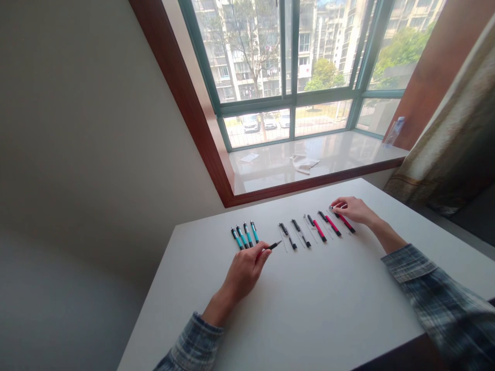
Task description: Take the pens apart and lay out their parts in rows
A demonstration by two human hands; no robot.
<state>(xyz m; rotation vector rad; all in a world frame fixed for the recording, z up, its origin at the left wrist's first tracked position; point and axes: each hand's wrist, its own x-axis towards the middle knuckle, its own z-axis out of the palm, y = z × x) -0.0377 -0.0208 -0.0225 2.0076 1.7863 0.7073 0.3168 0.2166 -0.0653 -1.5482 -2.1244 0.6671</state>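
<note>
My left hand (pixel 243 270) is closed around a pen (pixel 274 246), its dark front end and tip pointing right; the rest is hidden in the fingers. Just behind that hand lie several turquoise pens (pixel 247 233) side by side. My right hand (pixel 353 210) is at the far right of a row of pen parts, its fingertips pinched on a small dark pen part (pixel 331 207) that is mostly covered. Below its fingers lies a red barrel (pixel 346 223). More red barrels (pixel 319 231), black grip pieces (pixel 306 242), black upper pieces (pixel 283 229) and thin clear refills (pixel 301 240) lie in the row.
All this lies on a white table (pixel 309 299), whose back edge meets a window sill (pixel 266 178). On the sill are a crumpled cloth (pixel 304 164), a paper (pixel 249 157) and a clear bottle (pixel 394 133). A curtain (pixel 436 134) hangs at the right; a wall stands left.
</note>
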